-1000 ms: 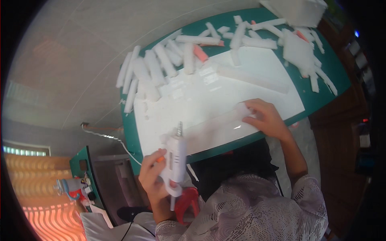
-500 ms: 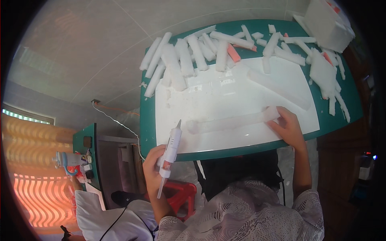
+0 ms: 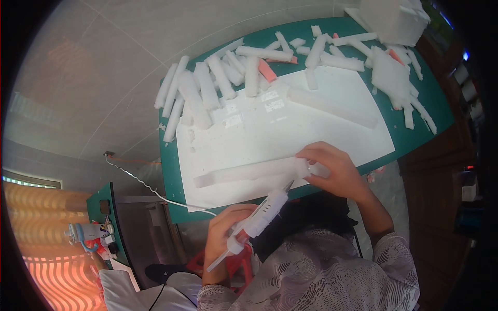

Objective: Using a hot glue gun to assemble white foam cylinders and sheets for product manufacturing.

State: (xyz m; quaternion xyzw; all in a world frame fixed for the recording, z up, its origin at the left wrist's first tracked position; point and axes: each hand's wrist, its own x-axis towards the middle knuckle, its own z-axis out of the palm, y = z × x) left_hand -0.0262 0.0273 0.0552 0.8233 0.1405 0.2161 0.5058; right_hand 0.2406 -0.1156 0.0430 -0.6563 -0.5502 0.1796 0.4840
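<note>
My left hand (image 3: pixel 222 228) is wrapped round a white hot glue gun (image 3: pixel 262 213), a glue stick jutting from its rear. The gun's dark nozzle points up and right, close by the end of a long white foam strip (image 3: pixel 249 170). With fingers and thumb, my right hand (image 3: pixel 336 170) grips that strip's right end. A pale bit shows between those fingers, too unclear to tell from the strip. The strip stretches leftward over a glossy white board (image 3: pixel 249 140) near the table's front edge. Another foam strip (image 3: pixel 332 107) lies slantwise farther back on the board.
The green table (image 3: pixel 434 111) carries many loose foam pieces (image 3: pixel 207 85) along its back and right. A pink piece (image 3: pixel 267 71) lies among them. A big white foam block (image 3: pixel 394 23) stands at the back right. A white cord (image 3: pixel 140 180) runs along the left; a person in white (image 3: pixel 122 290) sits lower left.
My left hand has brought the glue gun rightward to the strip's end and tilted it. The strip, in my right hand, has moved left and nearer. The view has shifted.
</note>
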